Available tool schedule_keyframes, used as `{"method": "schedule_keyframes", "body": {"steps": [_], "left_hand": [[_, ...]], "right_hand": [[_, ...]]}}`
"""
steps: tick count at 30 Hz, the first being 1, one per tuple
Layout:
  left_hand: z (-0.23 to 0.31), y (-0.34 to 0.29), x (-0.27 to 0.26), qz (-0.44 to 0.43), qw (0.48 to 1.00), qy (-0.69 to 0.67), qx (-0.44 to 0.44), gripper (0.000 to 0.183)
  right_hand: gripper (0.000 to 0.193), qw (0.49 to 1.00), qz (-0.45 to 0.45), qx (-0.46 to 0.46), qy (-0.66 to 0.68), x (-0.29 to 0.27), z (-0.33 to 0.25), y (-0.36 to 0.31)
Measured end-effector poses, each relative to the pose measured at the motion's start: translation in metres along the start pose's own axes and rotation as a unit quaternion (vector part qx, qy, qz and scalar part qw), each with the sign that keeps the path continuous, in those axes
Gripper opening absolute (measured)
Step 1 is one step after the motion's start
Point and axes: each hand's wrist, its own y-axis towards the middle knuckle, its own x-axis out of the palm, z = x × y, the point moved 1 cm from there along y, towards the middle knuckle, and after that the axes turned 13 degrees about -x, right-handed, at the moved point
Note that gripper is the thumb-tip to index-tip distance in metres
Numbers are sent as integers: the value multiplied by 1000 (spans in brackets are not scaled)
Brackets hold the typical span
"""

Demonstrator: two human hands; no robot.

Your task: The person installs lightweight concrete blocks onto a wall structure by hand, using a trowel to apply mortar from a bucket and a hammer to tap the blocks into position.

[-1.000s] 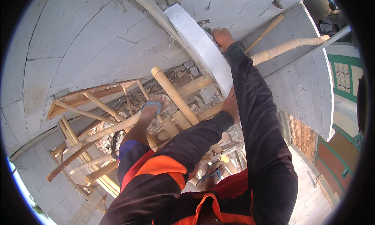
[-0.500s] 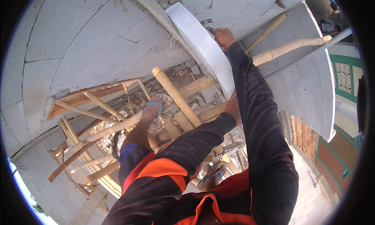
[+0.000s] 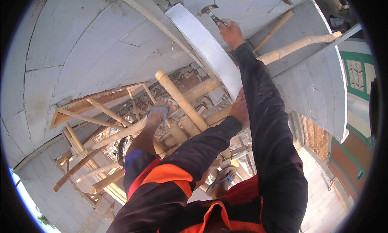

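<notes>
A claw hammer (image 3: 214, 17) is in my right hand (image 3: 231, 34), its fingers wrapped round the handle and its metal head raised off the far end of a long white block (image 3: 204, 45). The block lies aslant along the top of the grey block wall. My left hand (image 3: 241, 111) grips the near end of that block; some of its fingers are hidden by the block and my right sleeve.
Thick bamboo poles (image 3: 182, 99) form scaffolding under my sandalled feet, with rubble below. A wooden-framed opening (image 3: 97, 103) is in the wall at left. Another bamboo pole (image 3: 301, 49) reaches toward the right-hand block wall (image 3: 315, 87). A long straight bar (image 3: 157, 21) lies beside the white block.
My right hand and the hammer have lifted away from the block's side, so more of the hammer's head and handle shows. My left hand stays at the near end.
</notes>
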Motion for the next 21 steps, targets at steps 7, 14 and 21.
{"method": "schedule_keyframes", "body": {"steps": [7, 14, 21], "left_hand": [[-10, -3, 33, -46, 947, -318, -18, 63], [-13, -1, 25, -49, 982, -166, -77, 68], [26, 12, -30, -131, 970, 203, -25, 77]], "right_hand": [[44, 986, 17, -149, -70, -35, -78, -63], [34, 987, -20, -95, -127, -56, -106, -105], [36, 974, 44, 207, -83, -183, -118, -248]]}}
